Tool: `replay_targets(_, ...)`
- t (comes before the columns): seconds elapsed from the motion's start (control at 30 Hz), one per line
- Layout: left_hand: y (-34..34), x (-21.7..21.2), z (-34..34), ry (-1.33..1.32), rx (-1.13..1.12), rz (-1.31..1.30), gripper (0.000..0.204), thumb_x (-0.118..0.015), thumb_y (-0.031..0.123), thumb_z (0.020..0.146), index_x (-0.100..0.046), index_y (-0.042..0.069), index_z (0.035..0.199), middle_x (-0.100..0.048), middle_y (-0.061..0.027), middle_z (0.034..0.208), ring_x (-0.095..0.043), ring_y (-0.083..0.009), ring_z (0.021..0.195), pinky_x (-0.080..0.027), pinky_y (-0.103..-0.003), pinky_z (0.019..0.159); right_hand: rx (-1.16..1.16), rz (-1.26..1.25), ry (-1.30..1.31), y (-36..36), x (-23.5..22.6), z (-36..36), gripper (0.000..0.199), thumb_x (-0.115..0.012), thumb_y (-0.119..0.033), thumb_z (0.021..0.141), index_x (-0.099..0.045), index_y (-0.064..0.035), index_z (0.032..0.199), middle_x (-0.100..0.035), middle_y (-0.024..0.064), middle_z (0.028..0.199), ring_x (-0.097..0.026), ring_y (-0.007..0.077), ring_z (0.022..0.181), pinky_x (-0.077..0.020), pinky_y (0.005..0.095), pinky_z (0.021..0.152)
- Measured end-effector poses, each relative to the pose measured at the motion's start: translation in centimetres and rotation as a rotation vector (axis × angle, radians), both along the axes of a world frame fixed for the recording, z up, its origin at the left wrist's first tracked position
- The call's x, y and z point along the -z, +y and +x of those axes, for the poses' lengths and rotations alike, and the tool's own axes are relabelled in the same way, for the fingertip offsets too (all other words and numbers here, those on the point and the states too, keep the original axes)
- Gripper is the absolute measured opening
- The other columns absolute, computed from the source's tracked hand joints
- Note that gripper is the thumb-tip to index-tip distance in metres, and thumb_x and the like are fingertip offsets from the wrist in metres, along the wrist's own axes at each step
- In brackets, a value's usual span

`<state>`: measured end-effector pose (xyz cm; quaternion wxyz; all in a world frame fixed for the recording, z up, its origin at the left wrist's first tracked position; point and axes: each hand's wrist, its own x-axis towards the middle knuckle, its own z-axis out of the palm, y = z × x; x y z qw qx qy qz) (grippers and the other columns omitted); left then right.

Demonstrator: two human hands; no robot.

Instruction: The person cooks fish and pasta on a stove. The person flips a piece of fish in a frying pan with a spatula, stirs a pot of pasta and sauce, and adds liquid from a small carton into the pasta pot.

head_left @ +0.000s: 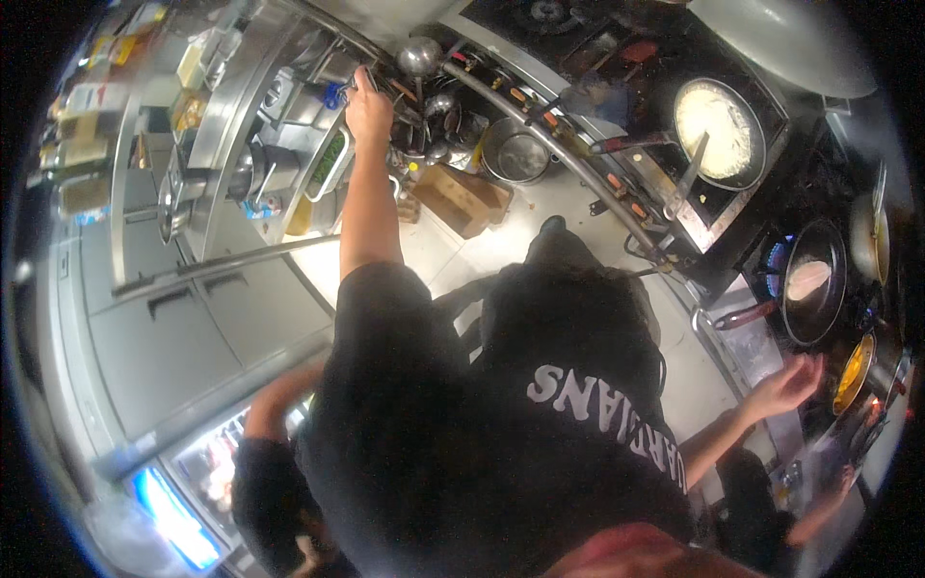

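My left arm stretches forward, and my left hand (369,116) is closed among the utensils beside the metal shelving. What it grips is hidden. A ladle (419,56) hangs to the right of it, and a tray of chopped greens (330,159) sits just below. Off to the right, my right hand (785,387) is held over the stove edge with its fingers stretched out, and I see nothing in it. Closest to it are a dark frying pan (827,303) with a pale piece of meat or fish (807,280), and a small pan of yellow-orange food (854,374).
A pan of creamy white food (708,125), with a spoon (696,164) in it, stands on the far burner. Blue flame (777,255) burns by the nearer pan. A cardboard box (462,199) and a metal pot (515,151) lie ahead. Co-workers' arms (279,405) show at both lower sides.
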<state>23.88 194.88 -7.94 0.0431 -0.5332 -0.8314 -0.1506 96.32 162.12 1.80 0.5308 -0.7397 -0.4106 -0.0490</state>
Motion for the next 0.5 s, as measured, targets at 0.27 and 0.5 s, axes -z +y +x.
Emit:
replay_targets(0.27,5.4,6.2,-3.0,-0.047,0.057,-0.035,0.068,-0.059,0.012,0.091,-0.033,0.02,0.153,-0.055,-0.0309,0.133,-0.069,-0.0505,0.095,-0.056,-0.056,0.083,0.128,-0.094,-0.202,-1.0,1.2,-2.5,0.038,-0.062,-0.009,0.102,-0.056,0.0032,0.137,-0.066,0.0171,0.119,-0.067,0.0232,0.099,-0.06,0.0324,0.082)
replay_targets(0.5,9.3,12.6,-7.4,-0.108,-0.036,-0.459,0.075,-0.066,0.025,0.095,-0.025,0.02,0.158,-0.056,-0.0269,0.141,-0.061,-0.0441,0.124,-0.054,-0.054,0.1,0.141,-0.217,-0.047,4.5,2.9,-10.9,0.029,-0.061,-0.009,0.103,-0.064,-0.002,0.131,-0.07,0.0075,0.115,-0.064,0.0137,0.101,-0.052,0.0289,0.09)
